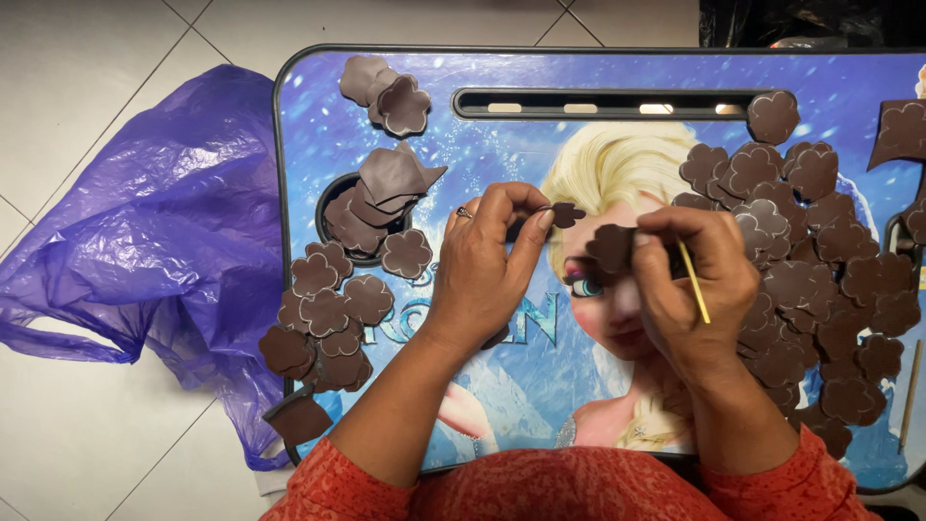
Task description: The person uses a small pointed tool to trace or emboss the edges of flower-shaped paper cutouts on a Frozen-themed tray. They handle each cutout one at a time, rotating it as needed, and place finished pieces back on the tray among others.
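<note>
My left hand [487, 256] pinches a small dark brown flower-shaped foam piece [567, 214] between thumb and fingertips above a blue printed lap tray [318, 125]. My right hand [690, 280] grips a thin yellow stick [693, 282] and presses another brown flower cut-out [612, 247] against its fingers. The two hands sit close together over the tray's middle. A ring is on my left hand.
Several brown flower cut-outs lie heaped at the tray's right [820, 280] and in a smaller pile at its left [328, 309], with more over a round cup hole [371, 207]. A purple plastic bag [145, 232] lies on the tiled floor at left. A slot [608, 104] runs along the tray's far edge.
</note>
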